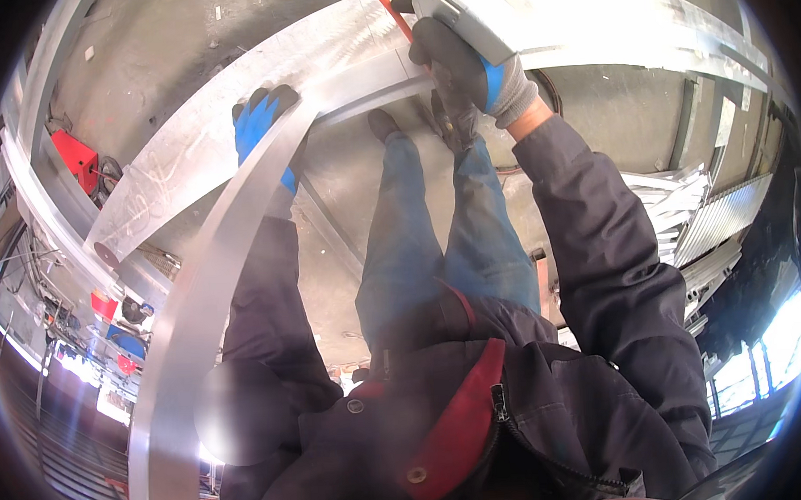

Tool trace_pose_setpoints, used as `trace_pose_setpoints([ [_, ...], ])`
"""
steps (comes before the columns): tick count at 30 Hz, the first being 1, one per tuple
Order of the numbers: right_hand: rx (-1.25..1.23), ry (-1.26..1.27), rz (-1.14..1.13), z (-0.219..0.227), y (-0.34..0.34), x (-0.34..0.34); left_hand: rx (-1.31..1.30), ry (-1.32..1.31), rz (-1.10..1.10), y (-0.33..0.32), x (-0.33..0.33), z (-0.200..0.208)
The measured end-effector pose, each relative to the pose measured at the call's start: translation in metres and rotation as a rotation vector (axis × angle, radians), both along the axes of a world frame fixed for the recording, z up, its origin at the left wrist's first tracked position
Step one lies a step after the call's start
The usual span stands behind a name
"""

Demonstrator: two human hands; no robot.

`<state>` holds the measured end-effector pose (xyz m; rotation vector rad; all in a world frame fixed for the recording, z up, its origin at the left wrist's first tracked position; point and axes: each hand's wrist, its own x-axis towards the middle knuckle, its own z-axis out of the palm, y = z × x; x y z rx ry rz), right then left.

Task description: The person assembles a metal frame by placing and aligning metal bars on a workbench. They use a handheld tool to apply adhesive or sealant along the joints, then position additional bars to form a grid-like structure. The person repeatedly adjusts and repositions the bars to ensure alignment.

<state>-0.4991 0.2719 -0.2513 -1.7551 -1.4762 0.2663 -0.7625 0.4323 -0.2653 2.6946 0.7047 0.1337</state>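
Observation:
My left hand [260,124], in a blue and dark grey glove, is at the long silvery metal bar [206,249]. Its fingers curl against the bar, which partly hides the palm. From the lower left the bar runs up past this hand, where a bright metal length [371,77] extends to the right. My right hand [459,58], gloved alike, is closed beside a grey metal profile [467,16] at the top. A thin orange-red bar [394,14] reaches down to its fingers; what they grip is hidden.
A broad pale metal sheet [186,156] lies beyond the bar on the left. A red machine [75,160] stands on the grey floor [169,68]. At the right is a heap of metal offcuts [675,198]. My boots are on the floor below the metalwork.

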Motion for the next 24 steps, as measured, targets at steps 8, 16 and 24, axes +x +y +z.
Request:
trace_pose_setpoints([
  [8, -0.276, 0.312, -0.123, 0.047, -0.037, -0.015, -0.001, -0.094, -0.042, -0.002, 0.005, 0.008],
  [16, -0.347, 0.602, -0.406, 0.127, -0.138, -0.041, -0.107, -0.1, 0.015, -0.006, 0.001, 0.006],
  [24, -0.53, 1.274, -0.425, 0.141, -0.141, -0.093, -0.173, -0.124, 0.022, -0.003, -0.004, -0.004],
])
